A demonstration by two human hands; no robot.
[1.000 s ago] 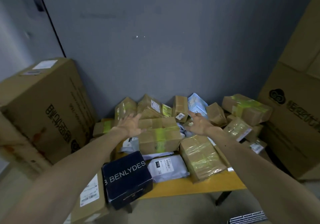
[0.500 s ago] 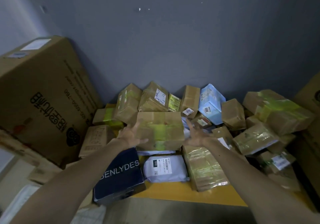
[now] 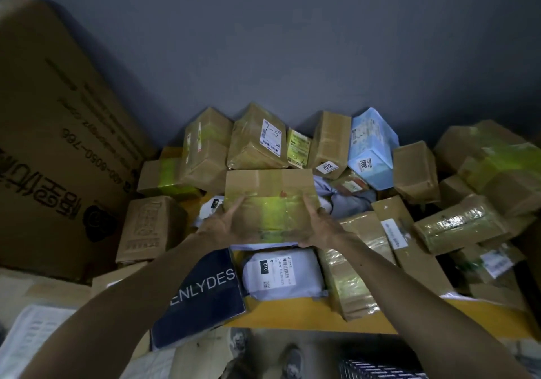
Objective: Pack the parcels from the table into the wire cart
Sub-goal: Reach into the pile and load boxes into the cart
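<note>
Though crowded, box [image 3: 270, 192] edges in hands [image 3: 224, 226] [image 3: 320, 227]

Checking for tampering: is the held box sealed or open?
Sealed: clear and yellow-green tape crosses the box, flaps lying flat.

parcels [image 3: 322, 179] heaped on table [image 3: 292, 314], against wall [image 3: 292, 41]

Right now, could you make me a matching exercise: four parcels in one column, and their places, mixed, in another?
Things:
1 taped box
2 blue parcel
3 navy box
4 white bag

Places:
a sticks out over the table front edge
b held by left hand and right hand
c at the back, by the wall
d lying flat beside the navy box

Pairs: 1-b, 2-c, 3-a, 4-d
</note>
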